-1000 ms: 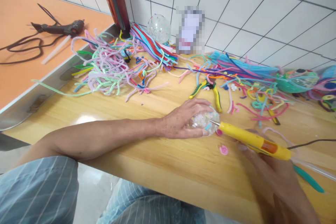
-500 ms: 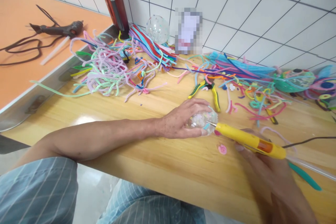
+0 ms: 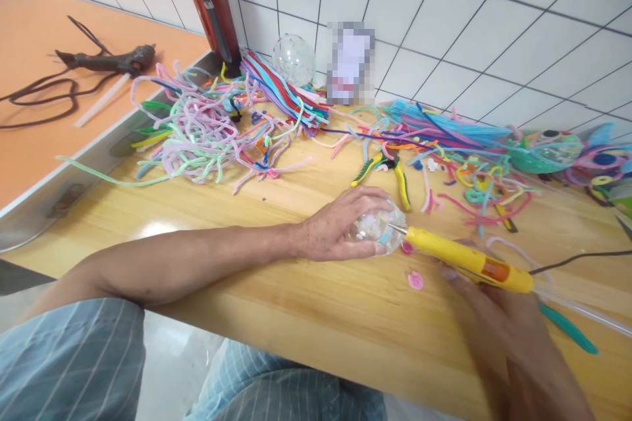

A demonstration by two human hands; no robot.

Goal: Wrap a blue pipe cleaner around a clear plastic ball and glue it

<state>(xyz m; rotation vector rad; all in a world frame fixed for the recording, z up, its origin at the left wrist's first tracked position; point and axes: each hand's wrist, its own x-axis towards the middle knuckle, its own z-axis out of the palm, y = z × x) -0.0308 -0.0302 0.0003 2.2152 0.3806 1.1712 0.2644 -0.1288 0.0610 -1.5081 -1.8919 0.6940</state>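
My left hand (image 3: 340, 227) is wrapped round a clear plastic ball (image 3: 370, 227) with coloured bits showing through, holding it against the table. A yellow hot glue gun (image 3: 444, 253) is gripped in my right hand (image 3: 498, 312), and its metal nozzle meets the ball's right side, though I cannot tell if it touches. A clear glue stick (image 3: 587, 309) sticks out of the gun's back end. Below the nozzle, a small pink disc (image 3: 415, 280) lies flat on the wood, with another pink piece (image 3: 406, 247) close to the ball.
Yellow-and-black pliers (image 3: 385, 174) lie behind the ball. Tangled pipe cleaners (image 3: 202, 125) spread along the back, beside a red thermos (image 3: 210, 10), a second clear ball (image 3: 294, 59) and a blurred phone (image 3: 350, 62). A black glue gun (image 3: 113, 59) rests on the orange surface. A teal strip (image 3: 567, 329) lies at right.
The view has shifted slightly. Both hands, the ball and the glue gun keep nearly the same positions relative to each other.
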